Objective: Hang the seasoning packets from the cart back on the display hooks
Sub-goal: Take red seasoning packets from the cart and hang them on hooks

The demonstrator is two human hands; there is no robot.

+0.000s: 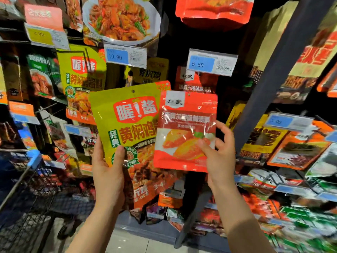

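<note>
The yellow-green packet (127, 128) is gripped in the left hand (107, 172); the red packet (186, 132) is pinched by the right hand (220, 154), below the matching hung red packets (195, 83). Its punched hole should be aligned squarely with the hook.
</note>
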